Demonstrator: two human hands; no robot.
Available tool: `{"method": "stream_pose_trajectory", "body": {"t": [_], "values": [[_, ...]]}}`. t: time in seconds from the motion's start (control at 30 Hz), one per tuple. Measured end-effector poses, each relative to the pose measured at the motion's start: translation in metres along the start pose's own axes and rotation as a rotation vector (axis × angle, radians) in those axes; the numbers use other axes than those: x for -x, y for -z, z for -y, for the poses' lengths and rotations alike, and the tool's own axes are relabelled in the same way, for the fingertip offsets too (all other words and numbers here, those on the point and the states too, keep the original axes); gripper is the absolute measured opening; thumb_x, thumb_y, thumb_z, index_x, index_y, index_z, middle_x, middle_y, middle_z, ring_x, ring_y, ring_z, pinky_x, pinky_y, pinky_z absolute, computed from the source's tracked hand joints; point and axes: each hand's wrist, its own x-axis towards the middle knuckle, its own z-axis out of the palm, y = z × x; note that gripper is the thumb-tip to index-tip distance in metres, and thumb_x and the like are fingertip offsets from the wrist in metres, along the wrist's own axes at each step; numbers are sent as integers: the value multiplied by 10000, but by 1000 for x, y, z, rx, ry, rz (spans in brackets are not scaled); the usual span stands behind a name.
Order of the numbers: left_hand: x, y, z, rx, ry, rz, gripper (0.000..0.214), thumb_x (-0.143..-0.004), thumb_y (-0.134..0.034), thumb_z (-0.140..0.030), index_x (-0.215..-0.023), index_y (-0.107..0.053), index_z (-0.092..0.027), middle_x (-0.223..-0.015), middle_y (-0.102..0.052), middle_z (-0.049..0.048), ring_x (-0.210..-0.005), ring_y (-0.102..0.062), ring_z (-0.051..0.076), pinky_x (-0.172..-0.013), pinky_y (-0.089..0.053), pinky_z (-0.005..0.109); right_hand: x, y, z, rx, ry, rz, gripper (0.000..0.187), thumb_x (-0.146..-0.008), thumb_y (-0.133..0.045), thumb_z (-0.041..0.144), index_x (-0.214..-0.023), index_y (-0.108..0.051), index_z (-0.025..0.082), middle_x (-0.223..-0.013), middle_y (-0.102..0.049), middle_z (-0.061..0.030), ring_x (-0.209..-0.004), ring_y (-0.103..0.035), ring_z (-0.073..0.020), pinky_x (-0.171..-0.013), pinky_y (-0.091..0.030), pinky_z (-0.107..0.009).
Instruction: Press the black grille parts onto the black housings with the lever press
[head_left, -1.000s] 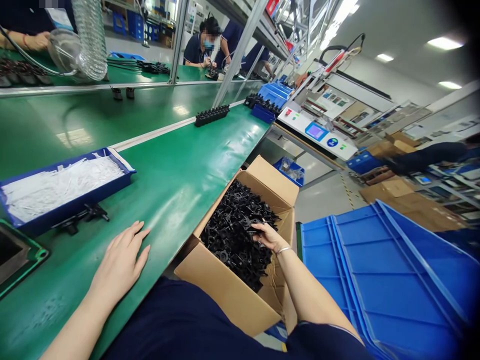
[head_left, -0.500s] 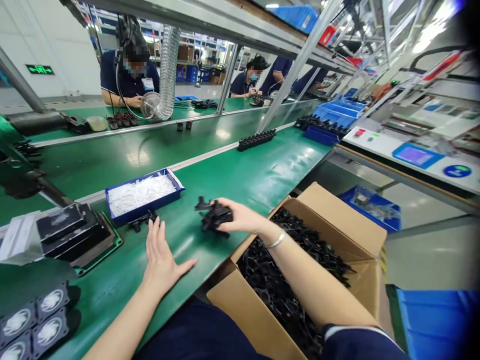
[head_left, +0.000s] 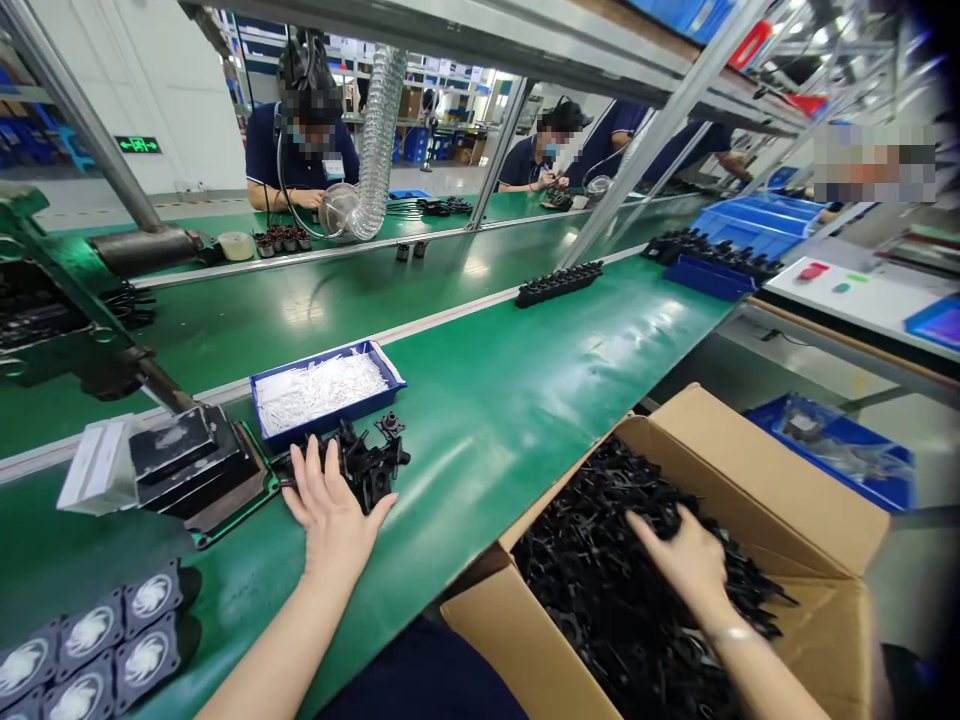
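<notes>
Directly beyond the left hand [head_left: 334, 515], a blue tray [head_left: 346, 416] filled with white strips [head_left: 322, 388] is seen on the green bench [head_left: 480, 440]. The left side is bounded by a machine base [head_left: 191, 455] with a dark block on it; nearer the bench front, fan units [head_left: 90, 640] are laid out in rows. Farther along, a black toothed strip [head_left: 559, 284] and a blue bin [head_left: 709, 278] are noted, with a slanting metal post [head_left: 667, 130] behind. Co-workers are seated across the bench.

A bare stretch of bench is left between the tray and the blue bin. The front edge is run diagonally, and against it an open carton [head_left: 529, 640] is placed, its flaps folded outward. Loose black parts [head_left: 585, 560] are contained in it.

A small pile of black parts [head_left: 371, 465] is found on the bench before the tray; it is met by the left hand, palm down, fingers spread. The right hand [head_left: 694, 565] is held over the carton's contents, thumb and forefinger apart; contact there cannot be told.

Compared with half a second earlier: a black cluster was then carried above the bench by the right hand; that hand is now at the carton.
</notes>
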Motion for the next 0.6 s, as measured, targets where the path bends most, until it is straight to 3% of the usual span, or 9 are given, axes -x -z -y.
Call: {"method": "stream_pose_trajectory", "body": {"t": [0.03, 0.07, 0.17, 0.23, 0.33, 0.4, 0.5, 0.6], "values": [[-1, 1, 0, -34, 14, -10, 1154, -776, -713, -647, -1563, -66, -107, -1565, -254, 338, -1491, -136, 502, -1056, -217, 809, 21, 1, -22, 45, -59, 44, 836, -773, -530, 641, -1388, -486, 77, -1252, -576, -314, -1133, -615, -468, -968, -484, -636], [-2, 2, 1, -58, 24, -18, 1180, -757, -710, -679, -1561, -74, -97, -1563, -255, 342, -1488, -140, 507, -1057, -211, 808, 45, -2, -41, 157, -143, 150, 785, -801, -466, 657, -1417, -473, 172, -1261, -592, -266, -1121, -636, -442, -962, -493, -621], [-3, 6, 3, -76, 70, -21, 1233, -709, -709, -737, -1556, -98, -82, -1560, -257, 338, -1487, -115, 517, -1075, -227, 782, 109, -25, -83, 236, -207, 329, 747, -667, -598, 652, -1354, -540, 363, -1240, -648, -174, -1134, -618, -490, -955, -462, -674], [-4, 7, 5, -57, 103, -24, 1219, -710, -707, -736, -1551, -115, -82, -1553, -259, 331, -1484, -104, 524, -1086, -239, 771, 135, -44, -100, 271, -225, 448, 829, -647, -591, 658, -1418, -474, 376, -1281, -648, -137, -1204, -578, -489, -1011, -427, -675], [-5, 6, 9, 36, 22, -42, 1147, -763, -712, -663, -1543, -115, -69, -1513, -292, 318, -1484, -137, 496, -1131, -254, 719, 146, -63, -112, 255, -190, 614, 996, -672, -583, 597, -1549, -271, 242, -1432, -548, -161, -1279, -541, -446, -1082, -405, -599], [-6, 4, 10, 119, -83, -12, 1082, -798, -727, -579, -1542, -114, -88, -1487, -313, 289, -1485, -173, 462, -1153, -277, 677, 143, -64, -114, 201, -159, 689, 1043, -673, -610, 506, -1566, -182, 180, -1419, -550, -200, -1209, -612, -398, -1053, -453, -507], [-6, 4, 11, 202, -150, 90, 1009, -810, -757, -479, -1544, -139, -166, -1498, -299, 243, -1485, -205, 440, -1149, -309, 671, 139, -59, -113, 125, -171, 743, 957, -692, -612, 442, -1531, -229, 188, -1151, -710, -163, -873, -735, -332, -907, -537, -420], [-6, 5, 11, 226, -147, 144, 981, -815, -762, -446, -1541, -147, -209, -1514, -283, 225, -1487, -216, 438, -1145, -314, 682, 138, -54, -110, 108, -152, 756, 808, -723, -603, 476, -1460, -355, 257, -980, -749, -83, -709, -723, -300, -818, -556, -389]]}}
